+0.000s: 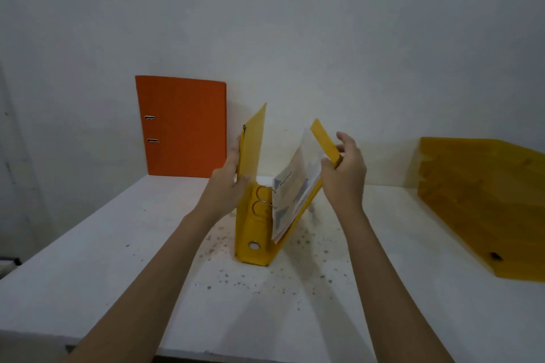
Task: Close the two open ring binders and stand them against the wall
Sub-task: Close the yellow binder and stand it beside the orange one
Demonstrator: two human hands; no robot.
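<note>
A yellow ring binder (254, 230) rests on its spine in the middle of the white table (118, 244), its two covers spread in a V. My left hand (228, 183) grips the left cover, which stands nearly upright. My right hand (345, 168) holds the top edge of the right cover, which leans to the right. Plastic sleeves with printed sheets (295, 194) hang on the metal rings inside. An orange binder (184, 127), shut, stands upright against the wall at the back left.
A yellow stacked tray unit (477, 203) sits at the right of the table, close to the wall. Dark specks dot the tabletop around the yellow binder. The table's left edge drops off at the left.
</note>
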